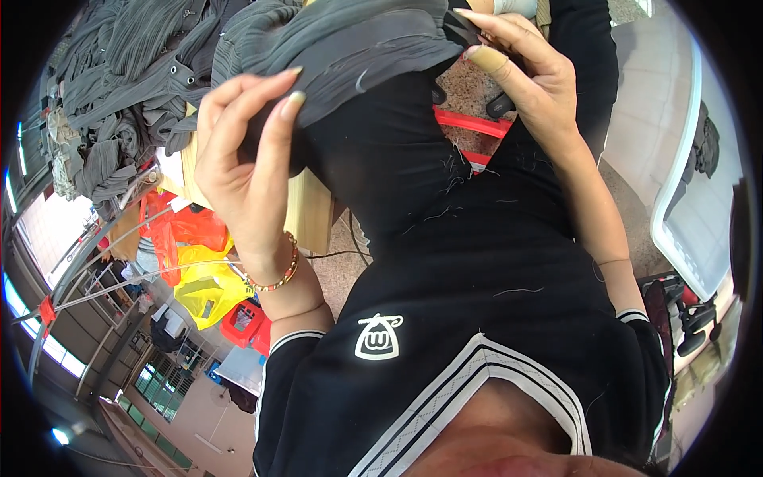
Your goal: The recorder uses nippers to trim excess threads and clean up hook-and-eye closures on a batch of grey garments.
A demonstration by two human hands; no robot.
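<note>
We count two hands on one dark grey ribbed fabric piece (350,48), held up before the black shirt (477,262). Left hand (246,159) grips its lower edge, fingers curled, palm toward us. Right hand (524,75) pinches small black snips (465,32) at the fabric's upper corner. One grey fabric pile (127,71) lies on the wooden table (306,211).

A black dress (477,262) with white-striped neckline and sleeve cuffs, a small white emblem (378,337) — and a beaded bracelet (278,274) on the left wrist.

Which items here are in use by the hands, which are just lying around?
In use: left hand, right hand, grey pleated garment, small dark snips.
Lying around: grey garment pile, yellow bag, red crate, white chair.
</note>
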